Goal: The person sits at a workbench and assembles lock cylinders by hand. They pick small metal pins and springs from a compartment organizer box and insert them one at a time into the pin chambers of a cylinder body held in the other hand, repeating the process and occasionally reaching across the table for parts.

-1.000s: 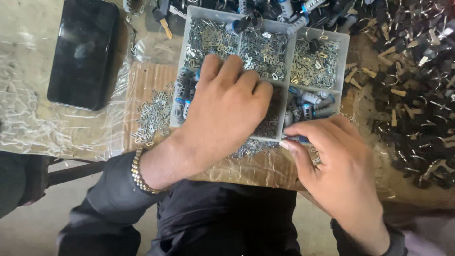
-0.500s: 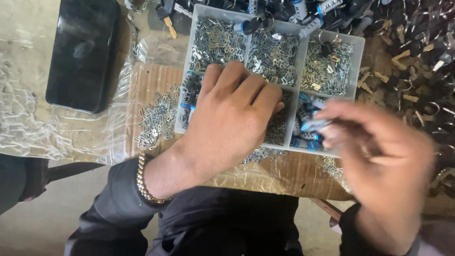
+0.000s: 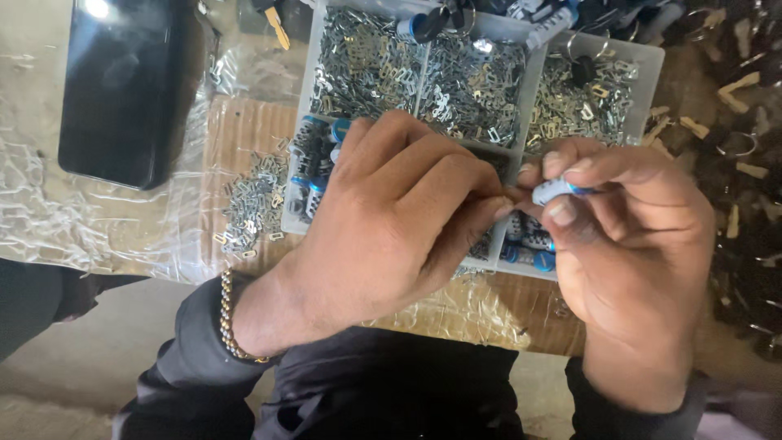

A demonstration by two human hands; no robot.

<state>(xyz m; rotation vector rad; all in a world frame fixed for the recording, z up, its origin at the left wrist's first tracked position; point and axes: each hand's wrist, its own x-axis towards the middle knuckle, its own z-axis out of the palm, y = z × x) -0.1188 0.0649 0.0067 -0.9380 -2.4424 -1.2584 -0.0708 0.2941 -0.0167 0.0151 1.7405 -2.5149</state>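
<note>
Your right hand (image 3: 631, 244) is pinching a small blue-white cylinder (image 3: 555, 191); your left hand (image 3: 391, 220) is closing fingertips against it over the parts tray (image 3: 643, 57).

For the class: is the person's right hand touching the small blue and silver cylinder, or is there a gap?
Touching. The head view shows the right hand pinching the blue and silver cylinder between thumb and fingers, no gap visible.

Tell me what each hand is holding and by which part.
The right hand pinches a small blue and silver cylinder around its middle, between thumb and fingers. The left hand brings its fingertips to the cylinder's end; whether it holds anything cannot be told.
</note>
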